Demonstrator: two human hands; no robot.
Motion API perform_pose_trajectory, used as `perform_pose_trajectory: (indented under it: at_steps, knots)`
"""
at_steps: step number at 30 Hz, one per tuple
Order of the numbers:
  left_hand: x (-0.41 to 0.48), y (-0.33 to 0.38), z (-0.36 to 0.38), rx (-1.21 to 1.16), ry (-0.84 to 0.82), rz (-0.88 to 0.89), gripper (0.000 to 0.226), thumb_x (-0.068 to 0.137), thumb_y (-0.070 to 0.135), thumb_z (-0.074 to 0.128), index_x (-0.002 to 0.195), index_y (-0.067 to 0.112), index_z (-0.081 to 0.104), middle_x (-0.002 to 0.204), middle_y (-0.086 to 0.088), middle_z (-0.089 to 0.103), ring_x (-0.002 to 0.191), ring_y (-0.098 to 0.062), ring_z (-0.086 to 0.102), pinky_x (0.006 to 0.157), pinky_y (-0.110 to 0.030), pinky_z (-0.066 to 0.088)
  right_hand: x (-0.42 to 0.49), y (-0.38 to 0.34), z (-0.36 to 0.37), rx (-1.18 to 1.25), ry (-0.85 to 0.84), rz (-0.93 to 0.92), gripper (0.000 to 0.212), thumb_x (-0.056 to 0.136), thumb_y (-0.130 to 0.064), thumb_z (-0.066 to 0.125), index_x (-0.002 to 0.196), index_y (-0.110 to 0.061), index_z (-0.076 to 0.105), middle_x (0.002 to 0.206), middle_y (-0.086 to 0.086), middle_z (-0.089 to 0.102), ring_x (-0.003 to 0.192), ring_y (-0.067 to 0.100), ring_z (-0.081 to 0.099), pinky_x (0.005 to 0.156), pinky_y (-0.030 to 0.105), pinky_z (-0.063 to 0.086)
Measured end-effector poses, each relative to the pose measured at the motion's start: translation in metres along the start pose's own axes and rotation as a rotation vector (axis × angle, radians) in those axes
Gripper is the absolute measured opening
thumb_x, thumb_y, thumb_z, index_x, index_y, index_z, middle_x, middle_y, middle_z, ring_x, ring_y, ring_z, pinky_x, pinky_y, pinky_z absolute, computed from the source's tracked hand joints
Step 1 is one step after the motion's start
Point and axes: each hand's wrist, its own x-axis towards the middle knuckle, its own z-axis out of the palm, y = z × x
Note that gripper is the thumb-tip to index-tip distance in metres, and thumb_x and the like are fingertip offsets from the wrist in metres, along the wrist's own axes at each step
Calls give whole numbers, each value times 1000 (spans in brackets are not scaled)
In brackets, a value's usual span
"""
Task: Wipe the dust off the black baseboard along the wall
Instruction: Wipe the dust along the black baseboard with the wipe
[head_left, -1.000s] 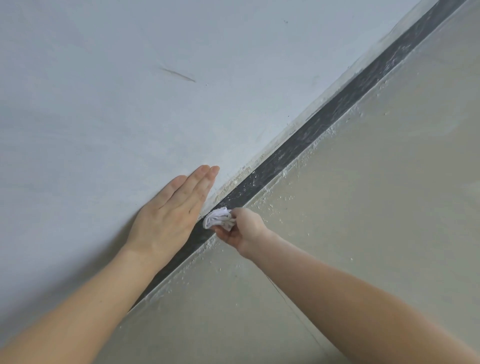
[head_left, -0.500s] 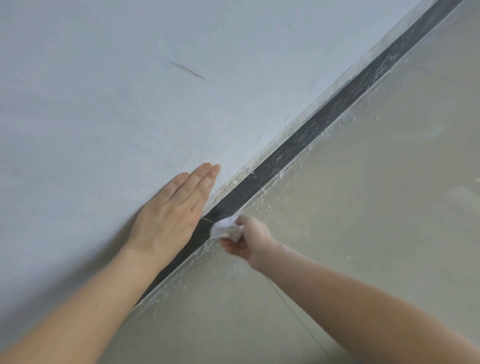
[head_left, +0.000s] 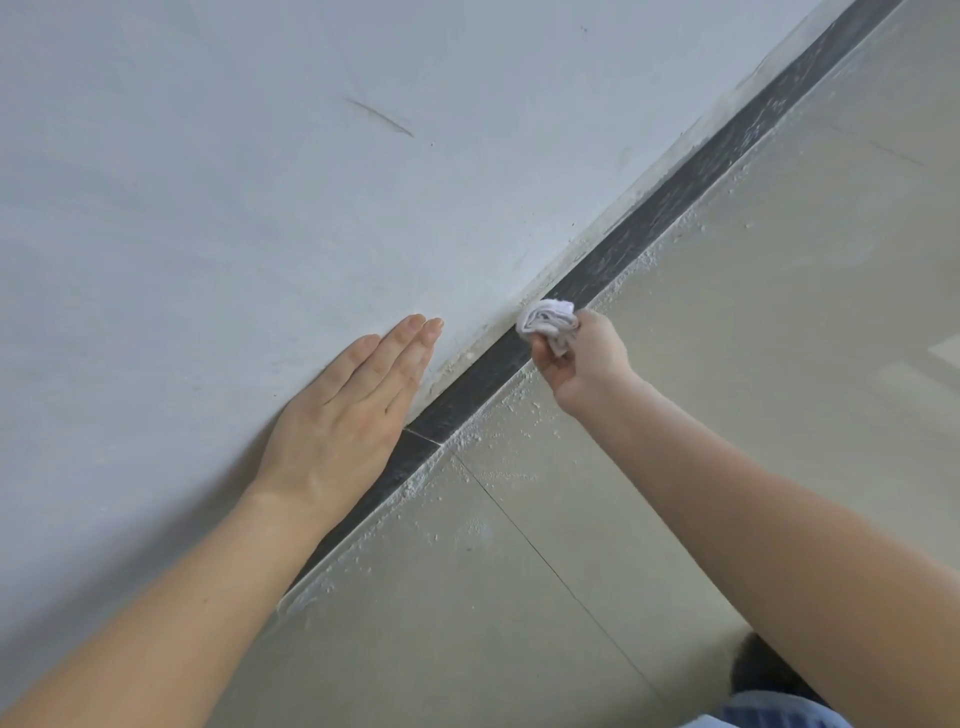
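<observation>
**Cloth pressed to the baseboard**

The right hand (head_left: 584, 364) has its grip curled round a crumpled white cloth (head_left: 548, 321) and presses it against the black baseboard (head_left: 467, 389). The baseboard runs diagonally between the grey wall (head_left: 260, 208) and the tiled floor (head_left: 753, 364). The left hand (head_left: 343, 410) lies flat on the wall, fingers straight, its grip holding nothing. White dust specks (head_left: 470, 439) line the floor's edge.

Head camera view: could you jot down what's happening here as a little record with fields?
Left hand: flat on the white wall, fingers straight
Right hand: grips a crumpled white cloth
Cloth: pressed on the black baseboard
Baseboard: darker on the near side of the cloth, dust-streaked beyond it
Floor: white crumbs along the baseboard's foot
</observation>
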Motion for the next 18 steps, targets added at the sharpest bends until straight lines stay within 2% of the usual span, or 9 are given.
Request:
perform_pose_trajectory:
  at_steps: [3,5,7,10,13,16,18]
  knots:
    - [-1,1,1,-10,4,-5,59,91,5,17,150,1,10,159,-6,4,145,-21,2,118,-35,-1,-4,6,-14,74,71,-18,31,96,-29,43,99,-7,64,71,7,63,51,14,58,43,21,49]
    - [-1,0,2,-18,2,-6,59,91,5,17,150,0,10,159,-7,4,145,-21,2,118,-35,-2,-9,26,-22,1,76,48,31,98,-30,41,102,-7,61,67,7,60,49,14,56,42,23,48]
    - [-1,0,3,-20,1,-12,59,91,5,17,150,0,12,159,-7,6,145,-21,2,118,-35,-1,-15,55,-26,-167,5,160,27,98,-23,41,106,-4,58,70,10,60,51,17,57,44,25,50]
    - [-1,0,3,-14,0,1,59,91,4,14,149,-1,9,159,-9,2,145,-22,0,118,-36,-1,-28,92,-19,-406,-196,303,22,94,-10,44,109,-1,57,79,15,64,60,23,64,52,28,55]
    - [-2,0,3,-9,4,13,59,91,3,11,149,-2,7,159,-9,-1,145,-23,-1,118,-36,-2,-31,87,-6,-347,-283,342,17,93,-6,43,96,1,58,81,17,65,64,24,64,61,30,58]
    - [-1,-1,2,-23,2,-4,58,91,4,15,149,-1,12,159,-8,6,145,-22,5,118,-35,-1,-19,46,2,-247,-208,262,19,94,-7,40,95,1,57,81,15,63,59,18,61,46,22,53]
    - [-1,-1,4,-23,11,-3,58,92,5,18,149,-1,14,159,-7,7,145,-22,5,118,-36,-1,-12,19,-1,-195,-168,186,21,96,-10,40,98,-1,58,84,15,62,58,17,59,42,19,50]
